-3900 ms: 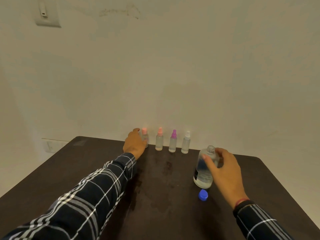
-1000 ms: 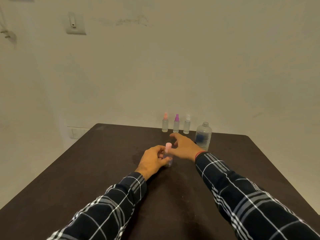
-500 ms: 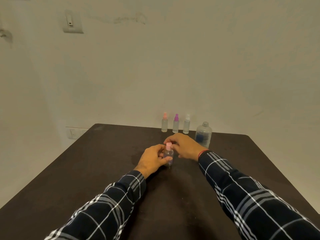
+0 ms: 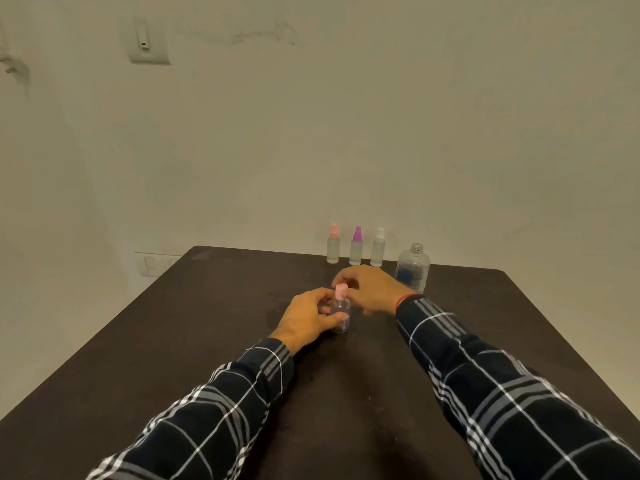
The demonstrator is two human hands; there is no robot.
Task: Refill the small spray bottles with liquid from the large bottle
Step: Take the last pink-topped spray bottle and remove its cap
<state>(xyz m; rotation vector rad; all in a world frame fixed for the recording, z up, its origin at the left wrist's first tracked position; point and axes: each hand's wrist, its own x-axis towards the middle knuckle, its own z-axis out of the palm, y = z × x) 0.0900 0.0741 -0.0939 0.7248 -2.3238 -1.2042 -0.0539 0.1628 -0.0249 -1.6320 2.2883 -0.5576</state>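
A small clear spray bottle (image 4: 341, 315) with a pink cap (image 4: 341, 291) stands upright on the dark table (image 4: 173, 341) near its middle. My left hand (image 4: 306, 318) is wrapped around the bottle's body. My right hand (image 4: 372, 289) reaches in from the right, fingertips pinching the pink cap. The large clear bottle (image 4: 413, 268), uncapped with a dark label, stands behind my right wrist near the far edge.
Three more small spray bottles line the far edge against the wall: orange-capped (image 4: 333, 249), purple-capped (image 4: 356, 250) and white-capped (image 4: 378, 251). A wall switch (image 4: 147, 43) is high on the left. The blue cap of the large bottle is hidden.
My left hand brought the pink-capped bottle from the back row to mid-table. My right hand left the large bottle and, over the last second, closed onto the pink cap.
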